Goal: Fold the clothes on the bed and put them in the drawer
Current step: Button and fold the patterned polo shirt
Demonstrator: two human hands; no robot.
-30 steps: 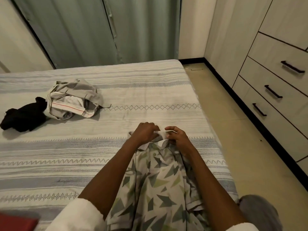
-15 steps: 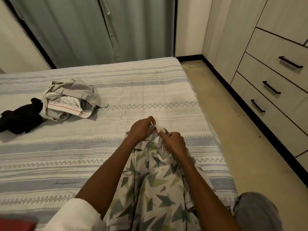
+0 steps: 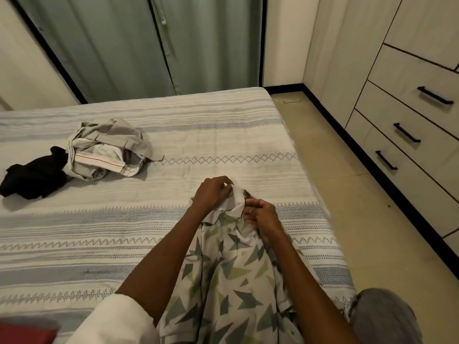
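Head view: patterned shirt (image 3: pixel 231 276) spread front-up on the striped bed (image 3: pixel 124 219), near the right edge, collar pointing away toward the curtain (image 3: pixel 154 43). White collar (image 3: pixel 236 201) bunched up between both hands. Left hand (image 3: pixel 212 193) curled over the collar's left side, fingers bent round the fabric and gripping it. Right hand (image 3: pixel 262 216) just right of the collar, fingertips drawn together and pinching at the shirt's neck edge; exactly what lies under those fingertips hard to make out. Shirt's lower part cut off by the bottom of the frame, its middle crossed by both forearms. Well apart on the left side of the bed: crumpled grey trousers (image 3: pixel 106 150), touching a black garment (image 3: pixel 33 178) beside them. Along the right wall, closed drawers (image 3: pixel 397 155) with dark handles. Bottom left corner: a red thing (image 3: pixel 24 335), mostly out of frame, not identifiable. Bottom right: a grey-clad knee (image 3: pixel 385 316), partly cut off.
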